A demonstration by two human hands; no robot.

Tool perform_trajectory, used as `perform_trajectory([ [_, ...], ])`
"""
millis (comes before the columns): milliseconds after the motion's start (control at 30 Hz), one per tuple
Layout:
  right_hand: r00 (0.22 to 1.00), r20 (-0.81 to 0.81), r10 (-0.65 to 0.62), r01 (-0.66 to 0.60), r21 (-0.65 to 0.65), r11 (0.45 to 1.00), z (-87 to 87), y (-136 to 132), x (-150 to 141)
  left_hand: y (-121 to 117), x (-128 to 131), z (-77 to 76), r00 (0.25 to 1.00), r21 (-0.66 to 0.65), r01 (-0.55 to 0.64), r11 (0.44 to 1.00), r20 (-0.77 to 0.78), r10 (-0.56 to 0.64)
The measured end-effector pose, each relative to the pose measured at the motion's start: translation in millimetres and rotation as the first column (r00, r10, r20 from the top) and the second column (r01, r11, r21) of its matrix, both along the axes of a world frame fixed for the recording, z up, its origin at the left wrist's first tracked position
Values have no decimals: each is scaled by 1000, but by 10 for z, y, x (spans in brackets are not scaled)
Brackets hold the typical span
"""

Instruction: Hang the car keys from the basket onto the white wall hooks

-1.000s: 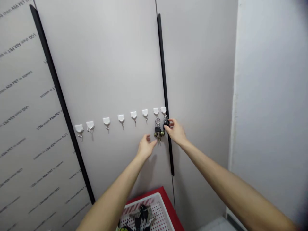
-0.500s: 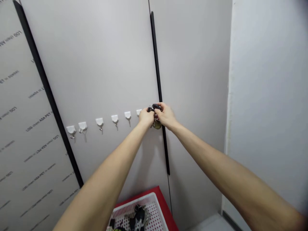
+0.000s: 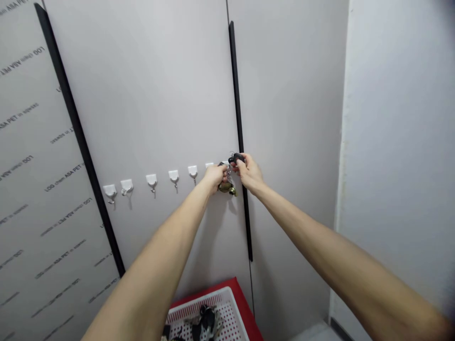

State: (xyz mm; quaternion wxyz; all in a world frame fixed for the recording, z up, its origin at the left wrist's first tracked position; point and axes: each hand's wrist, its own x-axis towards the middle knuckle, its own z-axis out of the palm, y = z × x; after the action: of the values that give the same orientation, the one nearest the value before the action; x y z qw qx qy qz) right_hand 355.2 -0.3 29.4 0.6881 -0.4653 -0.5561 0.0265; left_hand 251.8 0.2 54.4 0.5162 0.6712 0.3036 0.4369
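Note:
Both hands are up at the cabinet door, close together in front of the right end of the row of hooks. My right hand (image 3: 251,174) pinches a black key fob (image 3: 239,159) with a thin metal ring at its left end. My left hand (image 3: 214,177) is closed on the bunch of keys beside it, its fingers partly hiding a dark piece. A silver chain (image 3: 229,173) and an olive-brass charm (image 3: 226,187) hang below the left fingers. Whether fob and chain are joined cannot be made out. A white hook plate (image 3: 226,163) shows partly behind the hands.
Several white adhesive hooks (image 3: 151,180) run leftward along the door. A black handle strip (image 3: 239,113) stands just right of the hands, another (image 3: 74,118) at left. Below, a white perforated basket (image 3: 234,308) with dark key bunches (image 3: 206,322) rests on a red surface (image 3: 245,303).
My hands have moved slightly apart. The black fob has shifted right with my right hand, and the chain and brass charm now show more between and below them. The view has shifted slightly.

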Motion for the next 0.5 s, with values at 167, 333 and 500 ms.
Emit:
perform_trajectory([
  [167,999,33,-37,38,-47,998,48,58,-86,-56,27,243,999,54,7,999,50,-10],
  [333,996,-90,8,-15,-74,997,-125,-206,-93,-143,-187,103,993,109,105,988,-58,-99],
  [500,923,-117,367,-381,-411,828,-729,-528,-332,-185,-627,-773,961,29,83,996,-266,-72],
])
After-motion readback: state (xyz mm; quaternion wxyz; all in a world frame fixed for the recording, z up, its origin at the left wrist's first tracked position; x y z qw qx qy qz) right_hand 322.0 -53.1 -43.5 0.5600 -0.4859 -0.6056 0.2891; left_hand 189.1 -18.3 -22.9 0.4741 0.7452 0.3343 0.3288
